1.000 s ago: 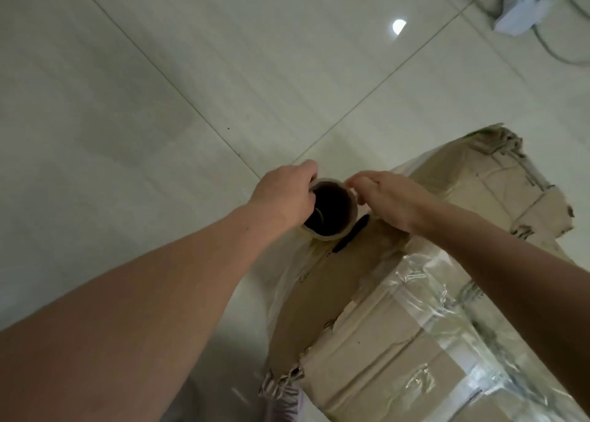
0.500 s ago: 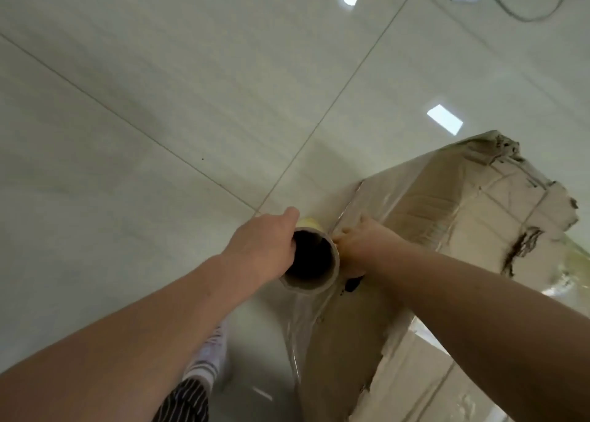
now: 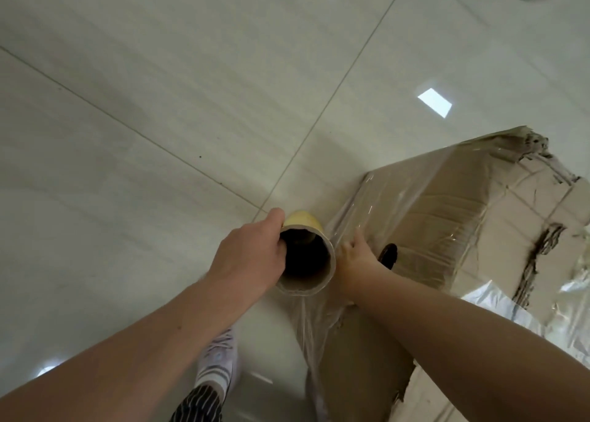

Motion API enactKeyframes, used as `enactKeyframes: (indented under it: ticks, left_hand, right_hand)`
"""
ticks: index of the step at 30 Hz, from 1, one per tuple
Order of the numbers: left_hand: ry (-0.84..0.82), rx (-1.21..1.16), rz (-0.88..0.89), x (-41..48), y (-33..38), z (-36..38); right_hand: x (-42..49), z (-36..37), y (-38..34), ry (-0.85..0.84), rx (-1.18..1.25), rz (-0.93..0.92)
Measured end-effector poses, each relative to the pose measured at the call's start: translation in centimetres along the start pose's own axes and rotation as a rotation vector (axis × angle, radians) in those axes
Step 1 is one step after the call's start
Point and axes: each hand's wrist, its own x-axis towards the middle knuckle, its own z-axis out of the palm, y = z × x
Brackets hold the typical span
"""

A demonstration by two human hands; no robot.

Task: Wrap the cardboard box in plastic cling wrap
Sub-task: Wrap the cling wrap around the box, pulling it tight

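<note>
1. The left hand (image 3: pixel 249 255) is closed round the brown cardboard-tube roll of clear plastic cling wrap (image 3: pixel 303 221). It grips the near end of the roll, and the tube's dark hollow mouth faces the camera.
2. The right hand (image 3: pixel 354 255) sits just right of the roll, wedged between it and the big brown cardboard box (image 3: pixel 526 204). Its fingers point away from the person and lie against the film. The roll hides part of them, so I cannot tell whether this hand grips anything or only presses.
3. The clear stretched plastic film (image 3: pixel 415 198) runs from the roll, past the right hand, and over the box face beyond that hand. It lies tight and glossy there, with creases. More film hangs down below both hands along the box's near corner.
4. A dark oval handle hole (image 3: pixel 388 254) in the box shows just right of the right hand, under the film.
5. Farther right of that hand, the box's torn ragged flap edge (image 3: pixel 539 255) is bare cardboard, with loose crumpled film (image 3: pixel 574 290) beside it.
6. The box stands on the pale glossy tiled floor (image 3: pixel 159 134), which spreads out beyond and left of the left hand.
7. Beneath the left forearm are a white shoe (image 3: pixel 220 364) and a dark striped trouser leg (image 3: pixel 198 405).
</note>
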Motion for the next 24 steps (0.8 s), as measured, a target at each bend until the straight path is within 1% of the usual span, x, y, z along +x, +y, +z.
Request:
enactKeyframes:
  ticks: [3, 6, 8, 13, 16, 18, 20, 23, 24]
  left_hand:
    - [0.015, 0.037, 0.004, 0.4, 0.3, -0.1]
    - [0.028, 0.037, -0.021, 0.1, 0.1, -0.2]
    - [0.044, 0.016, -0.045, -0.3, -0.2, -0.4]
    - [0.072, 0.032, -0.089, -0.8, -0.4, -0.7]
    - [0.063, 0.043, -0.088, -0.6, 0.2, -0.7]
    - [0.046, 0.066, -0.083, -0.1, 0.9, -0.7]
    - [0.029, 0.078, -0.075, 0.3, 1.6, -0.6]
    - [0.016, 0.080, -0.075, 0.6, 2.4, -0.6]
    - [0.015, 0.075, -0.078, 0.7, 2.6, -0.6]
  right_hand:
    - [0.2, 1.0, -1.8, 0.012, 0.032, -0.025]
    - [-0.4, 1.0, -2.6, -0.041, 0.054, -0.071]
    - [-0.9, 0.6, -2.6, -0.065, 0.059, -0.073]
    - [-1.2, 0.2, -2.5, -0.061, 0.062, -0.054]
    - [-1.1, 0.3, -2.8, -0.081, 0.051, -0.048]
    - [-1.7, 0.1, -2.8, -0.035, 0.070, -0.066]
    - [-3.4, -0.4, -2.5, 0.061, 0.184, -0.140]
    - [-7.6, -0.5, -1.2, 0.244, 0.155, -0.289]
    - [-8.8, -0.2, -0.3, 0.290, 0.181, -0.303]
